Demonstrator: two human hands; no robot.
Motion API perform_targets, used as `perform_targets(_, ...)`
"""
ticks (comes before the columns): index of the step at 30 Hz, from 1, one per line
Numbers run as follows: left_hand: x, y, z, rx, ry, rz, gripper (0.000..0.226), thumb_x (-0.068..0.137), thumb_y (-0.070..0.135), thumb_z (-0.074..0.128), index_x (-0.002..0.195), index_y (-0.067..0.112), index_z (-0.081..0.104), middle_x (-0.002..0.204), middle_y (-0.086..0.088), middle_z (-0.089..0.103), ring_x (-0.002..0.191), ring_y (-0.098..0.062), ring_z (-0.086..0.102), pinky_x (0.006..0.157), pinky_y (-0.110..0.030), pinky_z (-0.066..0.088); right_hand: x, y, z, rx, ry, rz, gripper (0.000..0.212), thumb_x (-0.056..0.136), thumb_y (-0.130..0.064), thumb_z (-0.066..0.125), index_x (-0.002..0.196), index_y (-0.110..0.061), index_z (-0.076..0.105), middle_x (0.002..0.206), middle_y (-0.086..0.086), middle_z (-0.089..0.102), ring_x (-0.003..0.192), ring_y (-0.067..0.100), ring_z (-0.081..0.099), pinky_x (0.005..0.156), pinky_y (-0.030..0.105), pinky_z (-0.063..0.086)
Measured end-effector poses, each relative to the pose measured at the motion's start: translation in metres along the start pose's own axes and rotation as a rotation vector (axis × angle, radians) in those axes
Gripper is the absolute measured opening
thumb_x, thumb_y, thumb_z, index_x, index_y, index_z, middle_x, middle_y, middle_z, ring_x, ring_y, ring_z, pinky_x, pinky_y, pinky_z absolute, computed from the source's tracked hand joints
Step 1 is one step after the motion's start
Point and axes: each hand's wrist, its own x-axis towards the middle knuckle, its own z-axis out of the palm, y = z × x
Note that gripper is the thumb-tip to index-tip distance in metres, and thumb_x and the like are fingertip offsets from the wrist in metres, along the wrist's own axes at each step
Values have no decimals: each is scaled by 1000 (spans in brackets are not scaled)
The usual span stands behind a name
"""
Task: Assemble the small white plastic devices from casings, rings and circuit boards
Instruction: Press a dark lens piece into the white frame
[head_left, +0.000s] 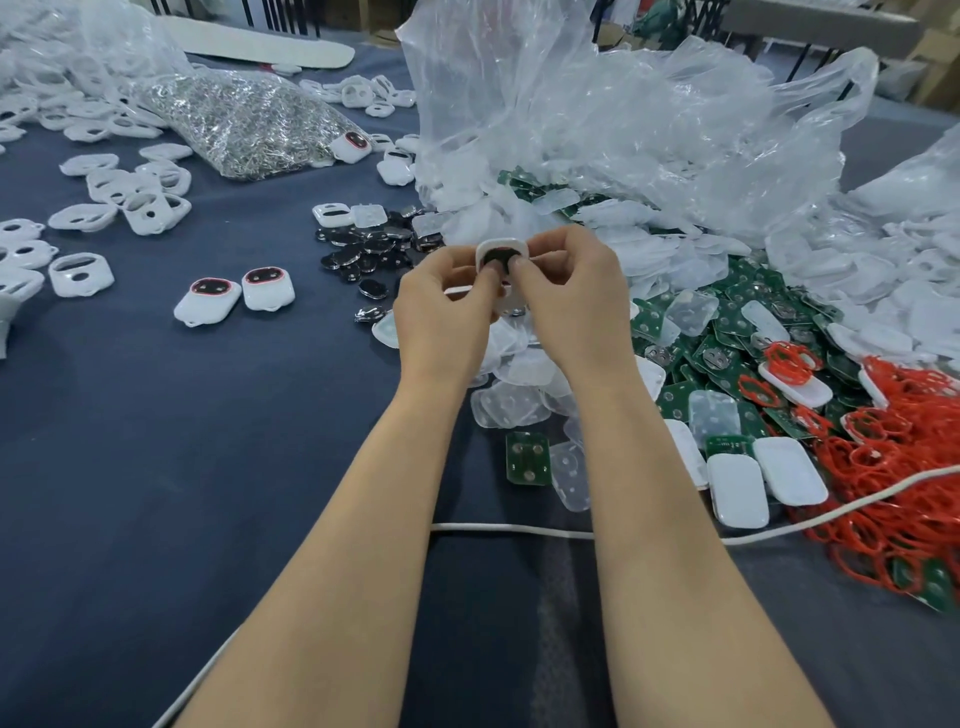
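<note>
Above the middle of the table, my left hand (447, 306) and my right hand (569, 296) together hold a small white casing (500, 248) with a dark oval insert in its opening. Both thumbs press on the dark insert. Two assembled white devices (234, 296) with red-ringed dark windows lie to the left. Green circuit boards (727, 358) and clear plastic covers (511, 400) are heaped to the right. Red rings (893, 467) are piled at the far right. Loose dark oval inserts (363, 249) lie just beyond my hands.
Empty white casings (130, 192) are scattered at the left. A bag of small metal parts (244, 124) sits at the back left, and crumpled clear plastic bags (623, 130) rise behind my hands. A white cable (519, 529) runs across the dark blue table cloth (156, 467).
</note>
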Motion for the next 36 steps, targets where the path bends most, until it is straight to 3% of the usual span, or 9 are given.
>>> perform_targets(8, -6, 0, 4, 86, -28, 10, 20, 90, 7, 58, 82, 24, 65, 80, 0, 70, 84, -24, 69, 84, -47, 56, 1, 3, -2, -89, 12, 30, 7, 87, -16, 63, 88, -18, 56, 80, -6, 59, 78, 10, 57, 70, 16, 43)
perform_targets(12, -9, 1, 4, 137, 7, 69, 12, 90, 9, 58, 86, 19, 65, 77, 7, 67, 79, -17, 68, 80, -41, 57, -1, 1, 0, -114, 28, 23, 8, 88, -17, 63, 92, -15, 56, 83, -3, 61, 81, 14, 58, 72, 17, 42)
perform_targets(16, -10, 1, 3, 272, 148, 198, 9, 92, 19, 59, 89, 15, 66, 81, 10, 66, 76, -8, 64, 72, -31, 52, -7, -7, 8, -133, 97, -46, 14, 90, -20, 63, 95, -8, 63, 88, 3, 68, 86, 20, 63, 86, 32, 47)
perform_targets(19, -10, 0, 4, 399, 192, 314, 13, 91, 12, 58, 100, 9, 68, 101, -3, 65, 83, -18, 62, 74, -31, 50, -10, -13, 15, -89, 38, -65, 18, 91, -23, 62, 91, -10, 74, 86, 2, 74, 81, 12, 66, 77, 21, 48)
perform_targets(22, -10, -3, 7, 475, 95, 422, 22, 87, -1, 57, 107, 1, 66, 107, -9, 62, 86, -20, 59, 76, -26, 48, -8, -10, 15, 56, -9, -3, 18, 92, -20, 60, 89, -12, 76, 74, -6, 70, 66, 0, 60, 66, 15, 46)
perform_targets(25, -11, -5, 10, 432, -50, 397, 33, 92, 2, 53, 124, 0, 60, 123, -10, 55, 104, -21, 59, 87, -34, 52, -5, -2, 11, 299, -9, 132, 15, 92, -14, 60, 93, -9, 75, 76, -1, 70, 66, 1, 62, 65, 17, 51)
perform_targets(28, -11, -6, 12, 395, -89, 374, 36, 97, 4, 45, 132, 1, 54, 127, -7, 50, 107, -10, 53, 95, -23, 46, -2, 3, 9, 441, -4, 222, 14, 93, -9, 59, 91, -7, 72, 84, 11, 70, 78, 15, 64, 76, 27, 54)
perform_targets(32, -6, -3, 4, 238, 69, 316, 20, 96, 8, 53, 109, 7, 67, 108, -2, 55, 83, 6, 54, 76, -7, 44, 2, 3, 3, 624, -76, 325, 19, 95, -5, 53, 83, -9, 67, 79, 12, 63, 79, 23, 56, 76, 33, 49)
perform_targets(36, 4, -2, -5, -61, 88, -28, 14, 96, 24, 58, 103, 14, 64, 99, -1, 66, 86, -5, 59, 78, -16, 46, 5, 1, -4, 752, -193, 387, 17, 96, -5, 51, 84, -7, 62, 80, 8, 63, 74, 16, 58, 69, 24, 50)
